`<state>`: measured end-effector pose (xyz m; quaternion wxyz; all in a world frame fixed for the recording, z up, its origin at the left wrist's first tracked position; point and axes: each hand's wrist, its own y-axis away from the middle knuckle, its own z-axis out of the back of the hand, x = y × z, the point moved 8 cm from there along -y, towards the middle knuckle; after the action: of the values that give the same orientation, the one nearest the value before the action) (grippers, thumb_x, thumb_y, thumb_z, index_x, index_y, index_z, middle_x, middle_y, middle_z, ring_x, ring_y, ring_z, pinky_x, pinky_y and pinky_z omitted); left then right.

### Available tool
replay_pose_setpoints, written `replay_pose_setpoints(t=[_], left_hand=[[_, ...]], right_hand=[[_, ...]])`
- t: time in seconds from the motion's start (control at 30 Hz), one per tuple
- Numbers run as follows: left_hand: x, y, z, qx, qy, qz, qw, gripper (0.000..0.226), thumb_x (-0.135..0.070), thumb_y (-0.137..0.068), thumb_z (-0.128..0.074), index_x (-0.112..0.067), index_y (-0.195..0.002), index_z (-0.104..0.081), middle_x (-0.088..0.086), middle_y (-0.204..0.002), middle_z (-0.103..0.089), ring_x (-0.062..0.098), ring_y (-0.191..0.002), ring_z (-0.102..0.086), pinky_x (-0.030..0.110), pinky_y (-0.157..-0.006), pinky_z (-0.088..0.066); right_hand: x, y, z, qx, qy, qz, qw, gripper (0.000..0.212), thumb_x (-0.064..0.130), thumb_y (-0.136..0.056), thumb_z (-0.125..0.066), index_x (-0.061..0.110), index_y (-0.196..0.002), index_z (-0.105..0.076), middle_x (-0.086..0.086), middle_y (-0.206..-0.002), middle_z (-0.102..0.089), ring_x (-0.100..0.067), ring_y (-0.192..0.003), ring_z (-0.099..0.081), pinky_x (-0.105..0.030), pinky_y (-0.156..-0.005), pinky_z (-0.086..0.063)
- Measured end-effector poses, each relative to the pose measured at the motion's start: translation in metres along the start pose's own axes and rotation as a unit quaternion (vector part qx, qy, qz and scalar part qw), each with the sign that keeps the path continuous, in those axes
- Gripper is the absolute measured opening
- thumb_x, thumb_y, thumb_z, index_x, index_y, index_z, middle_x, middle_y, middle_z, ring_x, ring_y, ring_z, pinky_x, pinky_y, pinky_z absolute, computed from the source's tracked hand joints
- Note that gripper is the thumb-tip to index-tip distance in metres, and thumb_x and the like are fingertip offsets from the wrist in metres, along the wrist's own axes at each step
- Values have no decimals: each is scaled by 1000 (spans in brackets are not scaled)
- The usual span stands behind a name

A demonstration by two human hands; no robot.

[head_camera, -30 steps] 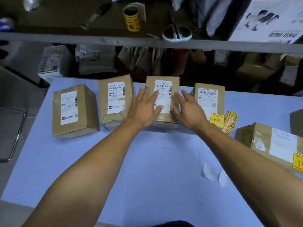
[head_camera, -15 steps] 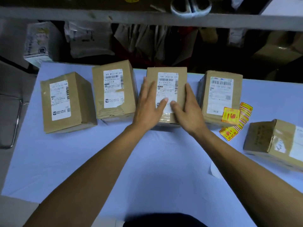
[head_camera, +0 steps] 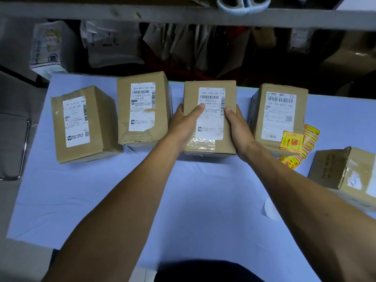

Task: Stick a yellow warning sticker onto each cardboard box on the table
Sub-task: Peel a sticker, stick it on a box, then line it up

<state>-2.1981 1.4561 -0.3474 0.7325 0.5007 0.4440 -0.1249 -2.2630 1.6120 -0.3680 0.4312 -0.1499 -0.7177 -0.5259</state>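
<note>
Several cardboard boxes with white shipping labels stand in a row on the light-blue table. My left hand grips the left side of the middle box, thumb on its label. My right hand grips its right side, thumb on top. To the left stand a second box and a far-left box. The box on the right bears a yellow warning sticker at its near corner. A strip of yellow stickers lies beside it.
Another cardboard box lies at the right edge of the table. A white backing scrap lies near my right forearm. A shelf rail runs overhead with scissors on it. A metal chair stands left of the table.
Both hands went from resting flat on the middle box to gripping its two sides. The view has moved closer and lower over the table.
</note>
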Motion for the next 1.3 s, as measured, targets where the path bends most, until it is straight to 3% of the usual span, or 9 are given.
replay_pose_setpoints(t=[0.2,0.4,0.47,0.6,0.7,0.9,1.2,1.3], left_hand=[[1,41,5,4,23,-27,999,54,-49,-80,-73,-27,-127,-58,-6,-118,-72,16,-106,-70,42,-98,-54],[36,100,8,8,32,-2,999,88,-54,-75,-74,-22,-149,-39,-1,-137,-61,20,-121,-62,44,-104,-49],[55,120,9,10,33,6,999,81,-53,-76,-74,-23,-145,-44,-4,-132,-65,19,-117,-64,44,-103,-50],[93,149,8,14,38,7,999,45,-45,-83,-74,-28,-122,-59,-8,-113,-74,13,-98,-73,39,-90,-58],[112,164,4,19,22,5,1000,40,-46,-81,-73,-29,-115,-61,-8,-108,-75,14,-94,-74,35,-82,-59],[135,176,-8,35,-11,15,999,48,-53,-75,-71,-30,-116,-60,-6,-112,-74,16,-100,-72,43,-94,-56],[136,174,-13,52,-51,1,997,60,-55,-81,-67,-25,-131,-54,-4,-120,-70,16,-106,-70,43,-99,-53],[135,174,-9,7,-136,-9,991,85,-64,-79,-64,-25,-150,-36,0,-144,-55,22,-129,-55,44,-112,-41]], right_hand=[[-1,39,2,-13,-5,37,999,90,71,-78,-55,34,-154,-26,12,-149,-49,-11,-130,-54,-42,-112,-41],[-27,97,5,-1,8,48,999,93,68,-78,-55,28,-156,-23,7,-160,-34,-13,-142,-39,-43,-117,-33],[-43,117,6,8,17,40,999,91,66,-81,-54,28,-157,-20,8,-161,-32,-13,-143,-39,-43,-118,-32],[-81,149,10,11,42,27,999,77,59,-93,-50,28,-157,-19,11,-155,-42,-10,-135,-48,-40,-116,-36],[-105,165,17,3,57,8,998,78,60,-93,-48,27,-158,-18,9,-156,-41,-12,-137,-47,-41,-117,-35],[-127,183,32,-11,94,-16,995,79,66,-93,-42,29,-158,-16,9,-157,-39,-15,-140,-43,-43,-118,-32],[-124,180,38,3,149,-8,989,75,66,-95,-37,28,-157,-18,8,-156,-42,-18,-138,-46,-43,-116,-35],[-122,182,42,-2,151,-3,989,72,66,-94,-40,31,-155,-25,7,-153,-45,-17,-136,-48,-41,-116,-35]])
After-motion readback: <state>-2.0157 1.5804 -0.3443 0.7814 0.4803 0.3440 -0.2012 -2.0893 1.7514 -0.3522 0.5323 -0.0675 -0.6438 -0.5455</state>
